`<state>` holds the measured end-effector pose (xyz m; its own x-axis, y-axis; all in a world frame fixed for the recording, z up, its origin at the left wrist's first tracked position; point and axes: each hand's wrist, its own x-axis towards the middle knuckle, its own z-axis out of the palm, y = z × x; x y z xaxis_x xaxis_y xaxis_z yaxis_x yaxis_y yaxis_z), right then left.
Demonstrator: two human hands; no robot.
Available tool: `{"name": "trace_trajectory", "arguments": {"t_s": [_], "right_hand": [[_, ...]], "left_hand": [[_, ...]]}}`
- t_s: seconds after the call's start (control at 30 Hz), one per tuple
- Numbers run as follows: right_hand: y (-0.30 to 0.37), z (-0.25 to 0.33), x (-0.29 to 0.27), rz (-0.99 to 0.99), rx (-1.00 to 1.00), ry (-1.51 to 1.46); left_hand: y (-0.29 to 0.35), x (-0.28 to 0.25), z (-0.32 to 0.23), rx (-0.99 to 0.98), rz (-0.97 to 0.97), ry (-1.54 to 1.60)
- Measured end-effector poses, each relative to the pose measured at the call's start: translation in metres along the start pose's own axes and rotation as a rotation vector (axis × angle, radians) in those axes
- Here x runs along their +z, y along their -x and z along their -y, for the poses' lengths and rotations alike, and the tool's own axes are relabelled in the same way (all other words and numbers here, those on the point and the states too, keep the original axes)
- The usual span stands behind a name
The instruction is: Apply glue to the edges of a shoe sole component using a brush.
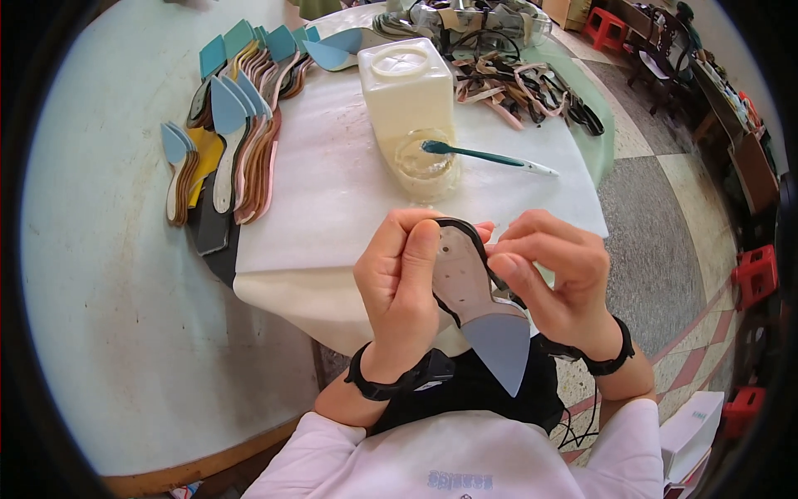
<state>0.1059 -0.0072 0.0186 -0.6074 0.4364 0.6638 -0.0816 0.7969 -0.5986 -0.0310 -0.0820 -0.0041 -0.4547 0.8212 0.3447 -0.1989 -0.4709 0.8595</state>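
Observation:
My left hand [401, 283] grips a shoe insole [463, 274] by its heel end, the thumb lying along its pale face. The insole has a blue-grey pointed toe [501, 345] that hangs down toward my lap. A black strip [462, 226] runs around the heel edge. My right hand [553, 279] is closed, with thumb and fingers pinched at the insole's right edge, on what looks like the black strip; the fingers hide the exact spot. Beyond my hands, a toothbrush [490, 158] with a dark green handle rests across a small glue-coated tub [426, 170].
A cloudy plastic bottle [407, 91] stands behind the tub. Stacked insoles [249, 158] lie on the left of the white work surface [316, 208]. Loose black and pink strips [532, 87] are heaped at the back right. Red stools [755, 279] stand on the floor at the right.

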Motion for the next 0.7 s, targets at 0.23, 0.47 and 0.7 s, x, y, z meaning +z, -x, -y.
{"name": "trace_trajectory", "arguments": {"t_s": [0.23,0.47,0.7], "right_hand": [[-0.006,0.017,-0.006,0.084,0.258,0.117],[-0.003,0.014,-0.005,0.002,0.115,0.104],[-0.001,-0.001,-0.008,0.103,0.245,-0.058]], "left_hand": [[0.008,0.008,-0.002,0.165,0.011,-0.282],[0.003,0.011,-0.001,0.177,0.053,-0.111],[-0.001,0.009,0.007,0.123,0.024,-0.064]]}}
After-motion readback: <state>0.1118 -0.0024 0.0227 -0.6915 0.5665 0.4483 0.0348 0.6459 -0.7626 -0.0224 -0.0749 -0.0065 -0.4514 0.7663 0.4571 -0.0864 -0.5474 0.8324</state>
